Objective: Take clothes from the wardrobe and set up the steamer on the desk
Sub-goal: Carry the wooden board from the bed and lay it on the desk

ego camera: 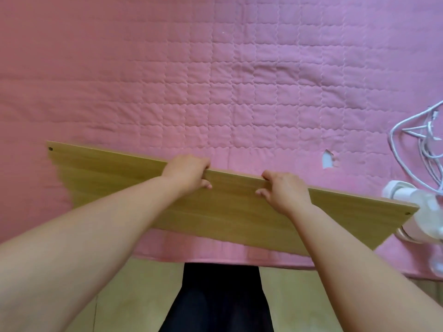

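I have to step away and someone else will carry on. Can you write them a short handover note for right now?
Left hand and right hand both grip the far edge of a wooden board, held tilted over the pink quilt. A white appliance, likely the steamer, lies on the quilt by the board's right end, white cables beyond it. No clothes in view. Left: set the board down, set up the steamer, fetch clothes.

Two hands, left hand (188, 172) and right hand (284, 191); one wooden board (134, 174); one pink quilt (167, 80); one steamer (418, 213); one tangle of white cables (418, 140).
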